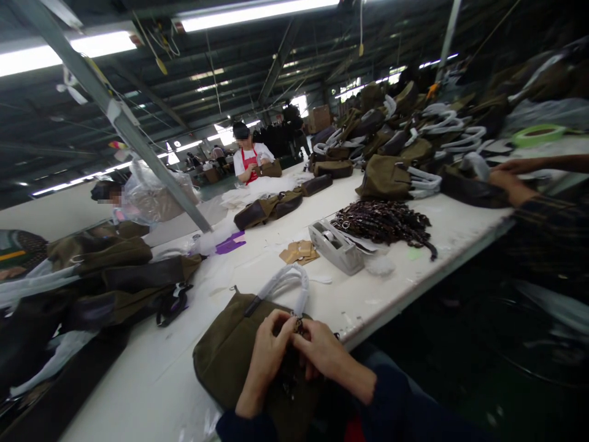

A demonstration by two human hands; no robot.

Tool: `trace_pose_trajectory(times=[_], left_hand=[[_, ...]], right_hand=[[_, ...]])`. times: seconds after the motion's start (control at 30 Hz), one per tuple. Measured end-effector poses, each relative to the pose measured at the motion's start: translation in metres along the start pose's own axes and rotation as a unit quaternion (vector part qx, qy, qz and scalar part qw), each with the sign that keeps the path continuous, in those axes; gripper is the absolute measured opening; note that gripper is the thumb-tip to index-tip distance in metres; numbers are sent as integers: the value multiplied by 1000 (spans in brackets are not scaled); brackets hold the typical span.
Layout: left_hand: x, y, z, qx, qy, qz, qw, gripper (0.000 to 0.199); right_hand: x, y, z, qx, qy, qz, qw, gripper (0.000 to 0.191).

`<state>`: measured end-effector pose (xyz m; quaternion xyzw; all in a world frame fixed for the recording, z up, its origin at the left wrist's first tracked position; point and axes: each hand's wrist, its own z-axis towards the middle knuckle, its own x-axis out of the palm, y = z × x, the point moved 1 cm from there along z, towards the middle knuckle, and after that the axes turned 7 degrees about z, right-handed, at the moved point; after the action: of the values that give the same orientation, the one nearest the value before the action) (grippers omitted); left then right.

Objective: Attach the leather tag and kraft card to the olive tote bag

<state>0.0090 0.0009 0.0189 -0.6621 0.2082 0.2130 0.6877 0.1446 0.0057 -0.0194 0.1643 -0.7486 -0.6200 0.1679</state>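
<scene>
An olive-green handbag [225,344] lies in front of me at the table's near edge, its handle [301,288] wrapped in white padding. Over the bag, at the base of that handle, my left hand [271,344] pinches a dark strap with small metal fittings [299,325]. My right hand [322,350] meets it from the other side, thumb and fingertips closed on the same strap. The strap's lower part hangs dark against the bag, and my fingers cover much of it.
Beyond the bag are a grey tape dispenser [338,245], brown paper tags [299,252] and a pile of dark straps [381,224]. Stacked bags [110,264] lie left; more fill the far right. A co-worker's hands [510,178] touch a bag at right. Another person [251,161] works across the table.
</scene>
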Motion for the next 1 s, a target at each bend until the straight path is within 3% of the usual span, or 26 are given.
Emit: trace_pose_trajectory(times=[0.07,0.23,0.43,0.53,0.63,0.87,1.0], left_hand=[[0,-2,0,-11,0,24,1000,22],[0,2,4,-38,13,10,999,21],[-3,11,4,-20,1,6,1000,23],[-3,13,-1,-47,38,-27,998,20],[-3,15,-3,-71,66,-53,994,25],[4,17,-2,-73,17,-34,997,25],[6,16,-3,-68,9,-24,997,29]], right_hand=[[-2,4,-1,-15,2,-22,1000,20],[-7,8,-2,-40,35,-60,997,36],[-7,-3,1,-30,70,-2,997,25],[-8,-7,1,-12,24,81,996,24],[-10,-9,0,-37,-19,122,992,33],[-8,-14,-3,-49,4,100,994,34],[-15,-4,-8,-45,7,110,993,36]])
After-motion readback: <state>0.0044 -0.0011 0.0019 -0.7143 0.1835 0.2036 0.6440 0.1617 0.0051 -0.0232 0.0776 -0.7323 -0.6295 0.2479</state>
